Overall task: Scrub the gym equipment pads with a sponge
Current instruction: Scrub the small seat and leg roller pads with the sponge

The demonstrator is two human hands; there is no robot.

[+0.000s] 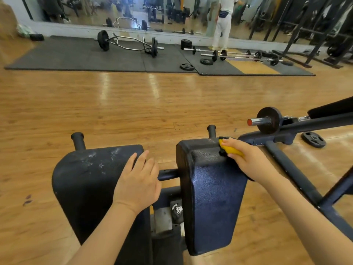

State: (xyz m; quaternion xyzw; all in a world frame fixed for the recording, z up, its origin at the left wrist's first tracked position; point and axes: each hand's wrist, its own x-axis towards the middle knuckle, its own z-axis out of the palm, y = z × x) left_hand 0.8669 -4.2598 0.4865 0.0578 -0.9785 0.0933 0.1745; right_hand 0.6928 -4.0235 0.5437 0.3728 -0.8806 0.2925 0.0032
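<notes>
The yellow sponge (230,149) sits at the far right corner of the right pad (212,180), its long axis running along that pad's right edge. The right hand (248,159) grasps it, fingers curled over the top. The right pad's length runs from near to far, a handle post (211,130) rising beyond it. Across a gap, the left hand (138,182) lies flat and released on the scuffed left pad (86,178). Bare wooden floor (133,104) stretches ahead to black mats (76,56).
</notes>
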